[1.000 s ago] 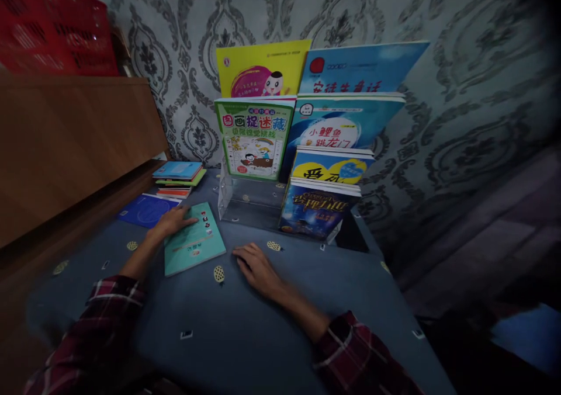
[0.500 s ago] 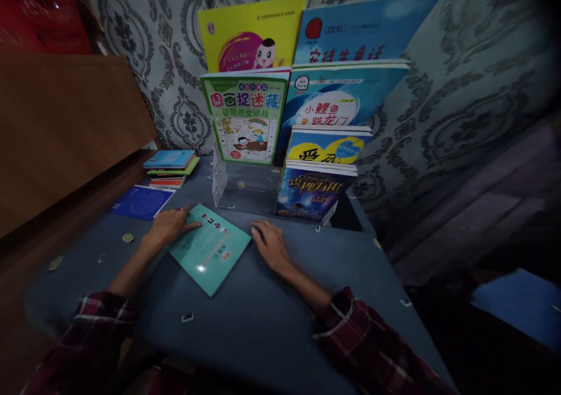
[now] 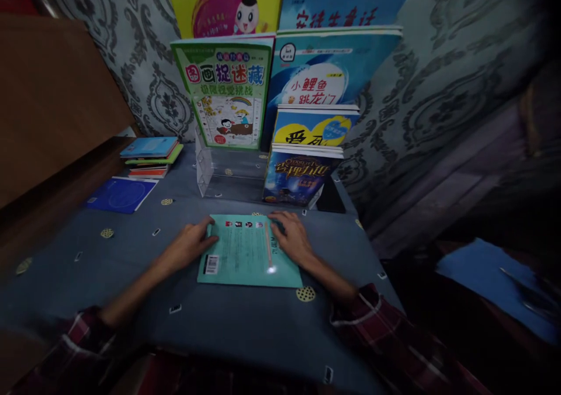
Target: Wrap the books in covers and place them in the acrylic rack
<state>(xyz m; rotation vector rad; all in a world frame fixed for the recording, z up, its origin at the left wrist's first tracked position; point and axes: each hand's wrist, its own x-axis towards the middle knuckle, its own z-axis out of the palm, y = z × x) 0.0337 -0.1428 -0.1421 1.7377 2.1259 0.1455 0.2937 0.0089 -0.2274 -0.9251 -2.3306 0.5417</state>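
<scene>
A thin teal book [image 3: 241,260] lies on the cloth-covered table, its barcode at the lower left and a row of small pictures along the top. My left hand [image 3: 190,246] holds its left edge, thumb over the cover and forefinger at the upper corner. At the upper right corner my right hand [image 3: 293,237] grips the book, fingers curled over the edge. What the fingertips do underneath is hidden. Just behind stands a clear rack [image 3: 205,170] bearing several upright books, among them a green-bordered picture book [image 3: 230,97] and a dark blue book [image 3: 298,176].
A small stack of books [image 3: 151,149] sits at the back left, with a flat blue book [image 3: 123,194] in front of it. A wooden panel [image 3: 56,79] rises on the left. To the right, beyond the table, lies a blue sheet [image 3: 486,278].
The teal book has turned counterclockwise and shifted right, so its long edges run across. My right hand has come onto its corner; my left has moved to its left edge. The camera view has shifted.
</scene>
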